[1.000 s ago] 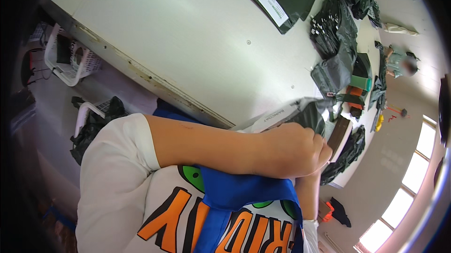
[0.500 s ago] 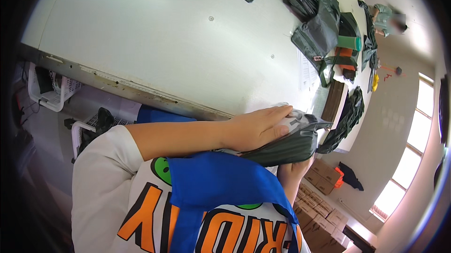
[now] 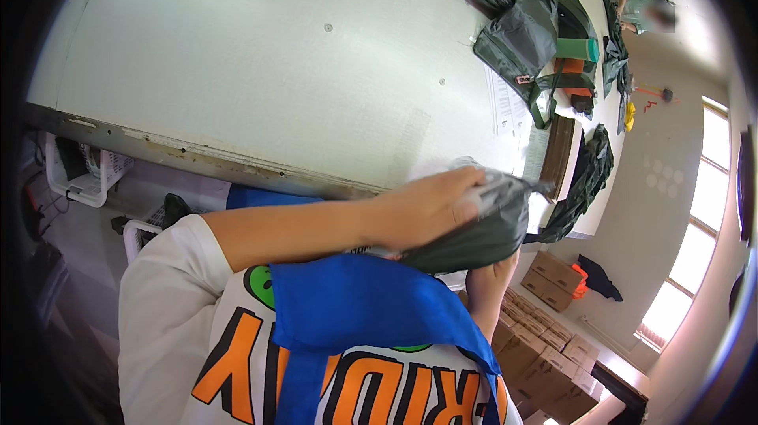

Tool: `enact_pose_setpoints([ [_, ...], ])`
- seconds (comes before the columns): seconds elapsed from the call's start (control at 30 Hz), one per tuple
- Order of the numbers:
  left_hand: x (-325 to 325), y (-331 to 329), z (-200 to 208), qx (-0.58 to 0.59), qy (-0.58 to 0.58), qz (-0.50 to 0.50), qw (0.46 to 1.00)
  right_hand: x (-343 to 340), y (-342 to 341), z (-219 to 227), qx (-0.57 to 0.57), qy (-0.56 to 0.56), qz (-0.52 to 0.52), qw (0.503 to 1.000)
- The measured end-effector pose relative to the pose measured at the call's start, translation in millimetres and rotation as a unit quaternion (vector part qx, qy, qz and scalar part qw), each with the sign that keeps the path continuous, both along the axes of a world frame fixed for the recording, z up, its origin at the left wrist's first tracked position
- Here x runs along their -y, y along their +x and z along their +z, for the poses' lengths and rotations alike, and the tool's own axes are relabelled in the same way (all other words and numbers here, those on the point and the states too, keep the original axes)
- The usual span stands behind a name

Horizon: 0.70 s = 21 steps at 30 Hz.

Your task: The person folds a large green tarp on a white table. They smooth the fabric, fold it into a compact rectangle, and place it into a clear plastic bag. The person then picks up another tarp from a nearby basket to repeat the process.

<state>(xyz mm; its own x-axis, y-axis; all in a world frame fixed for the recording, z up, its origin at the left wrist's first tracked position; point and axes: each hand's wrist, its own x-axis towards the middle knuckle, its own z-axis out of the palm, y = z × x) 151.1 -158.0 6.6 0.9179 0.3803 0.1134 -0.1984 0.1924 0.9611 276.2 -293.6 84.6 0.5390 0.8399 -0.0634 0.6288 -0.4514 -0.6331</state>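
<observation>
My left hand point(image 3: 430, 205) reaches across my chest and presses on top of a dark grey-green plastic bag point(image 3: 483, 229). The bag is bunched and bulging, and it hangs just off the near edge of the white table point(image 3: 276, 69). My right hand point(image 3: 488, 287) holds the bag from underneath; only its wrist and part of its palm show. A blue apron strap point(image 3: 355, 310) over my white printed shirt lies right below the bag.
More dark bags point(image 3: 517, 26) and a green cylinder point(image 3: 578, 49) lie at the table's far end, where another person point(image 3: 636, 8) stands. Cardboard boxes point(image 3: 553, 338) are stacked on the floor at right. A white basket point(image 3: 79, 180) sits under the table's left side.
The bag has come up from the table edge into fuller view. My left hand has slid rightward over its top while my right hand stays beneath it.
</observation>
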Motion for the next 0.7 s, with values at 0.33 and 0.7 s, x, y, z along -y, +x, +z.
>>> enact_pose_setpoints([
  [0.33,-93.8,-73.1,-105.2,-0.256,0.008,0.257,0.932,-142.5,-9.8,-73.8,-0.044,0.083,0.287,0.953],
  [0.7,-95.0,-74.5,-87.0,-0.363,0.348,0.365,0.783,-156.7,-52.4,-145.3,0.218,0.003,0.298,0.929],
])
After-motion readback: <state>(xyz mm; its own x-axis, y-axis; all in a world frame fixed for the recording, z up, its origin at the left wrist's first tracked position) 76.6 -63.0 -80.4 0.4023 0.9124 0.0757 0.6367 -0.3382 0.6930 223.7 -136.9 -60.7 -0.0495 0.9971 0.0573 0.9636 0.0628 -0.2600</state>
